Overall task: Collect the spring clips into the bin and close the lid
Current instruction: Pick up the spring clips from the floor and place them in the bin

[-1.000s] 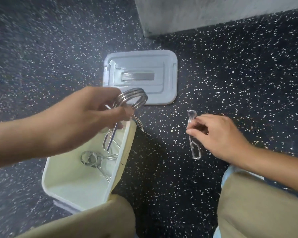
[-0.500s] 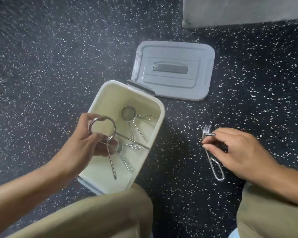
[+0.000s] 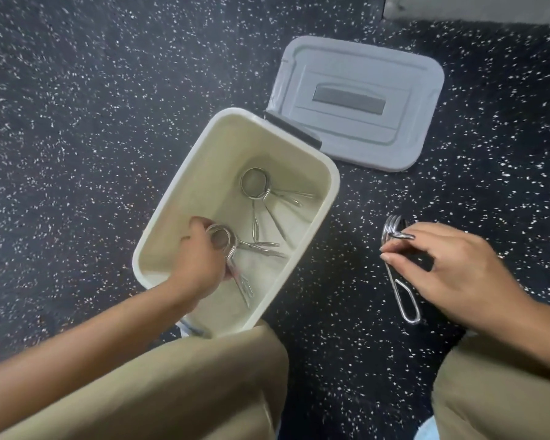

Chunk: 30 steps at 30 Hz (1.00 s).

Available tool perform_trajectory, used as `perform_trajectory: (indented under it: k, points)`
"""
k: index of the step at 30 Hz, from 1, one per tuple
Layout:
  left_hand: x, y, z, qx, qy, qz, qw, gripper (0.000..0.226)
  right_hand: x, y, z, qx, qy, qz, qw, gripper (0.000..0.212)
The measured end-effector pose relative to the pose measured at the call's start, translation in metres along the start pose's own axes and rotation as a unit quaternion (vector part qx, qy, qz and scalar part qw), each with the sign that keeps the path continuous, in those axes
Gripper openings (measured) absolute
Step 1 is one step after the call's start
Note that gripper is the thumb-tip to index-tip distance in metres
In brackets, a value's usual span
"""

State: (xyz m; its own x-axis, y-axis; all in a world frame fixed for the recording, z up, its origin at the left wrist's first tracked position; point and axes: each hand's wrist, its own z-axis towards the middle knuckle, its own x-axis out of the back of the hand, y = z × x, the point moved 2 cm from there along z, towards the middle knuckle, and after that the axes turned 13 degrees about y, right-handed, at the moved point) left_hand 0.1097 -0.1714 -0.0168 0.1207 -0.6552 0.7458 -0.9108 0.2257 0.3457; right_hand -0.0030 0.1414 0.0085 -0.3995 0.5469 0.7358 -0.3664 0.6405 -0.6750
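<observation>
1. The bin, cream inside, stands open on the dark speckled floor, between the person's knees and the lid.
2. The lid, grey with a recessed handle, lies flat on the floor just beyond the bin's far corner, which overlaps its near edge.
3. The left hand reaches down inside the bin near its near-left wall, fingers curled around the coil of a clip; the clip's legs point toward the bin's near end.
4. A second clip lies loose on the bin floor toward the far end, apart from the left hand, its legs splayed toward the right wall and the middle. More wire legs lie between the two coils; how many clips they belong to cannot be told.
5. The right hand is outside the bin, to its right and over the floor, thumb and fingers pinched on a third clip. That clip's coil sits above the fingertips and its long loop lies below the hand.
6. Tan trouser legs fill the bottom of the view, the left one just under the bin's near edge.
</observation>
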Motion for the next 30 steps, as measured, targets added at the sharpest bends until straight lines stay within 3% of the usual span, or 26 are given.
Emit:
perform_trajectory:
  k: [5, 10, 17, 20, 23, 26, 30]
  points:
    - [-0.008, -0.006, 0.001, -0.040, 0.030, 0.083, 0.995, 0.064, -0.004, -0.011, 0.008, 0.010, 0.003, 0.009, 1.000, 0.009]
    - [-0.007, -0.005, -0.002, -0.036, 0.033, 0.084, 0.995, 0.057, -0.002, -0.021, 0.015, 0.051, 0.024, 0.016, 0.998, 0.012]
    - [0.002, -0.002, -0.007, -0.026, 0.005, 0.071, 0.997, 0.056, 0.011, -0.038, 0.038, 0.186, 0.044, -0.021, 0.981, 0.020]
    - [0.008, -0.001, -0.010, -0.033, -0.013, 0.066, 0.997, 0.056, 0.016, -0.054, 0.055, 0.277, 0.035, -0.042, 0.959, 0.018]
    - [0.018, 0.002, -0.018, -0.100, -0.025, 0.072, 0.992, 0.055, 0.015, -0.068, 0.072, 0.367, 0.014, -0.068, 0.927, 0.019]
    - [0.032, 0.005, -0.030, -0.170, -0.026, 0.090, 0.981, 0.041, 0.011, -0.080, 0.090, 0.432, -0.042, -0.095, 0.896, 0.018]
    - [0.047, 0.003, -0.036, -0.185, -0.019, 0.088, 0.979, 0.031, 0.004, -0.100, 0.114, 0.496, -0.123, -0.152, 0.846, 0.010]
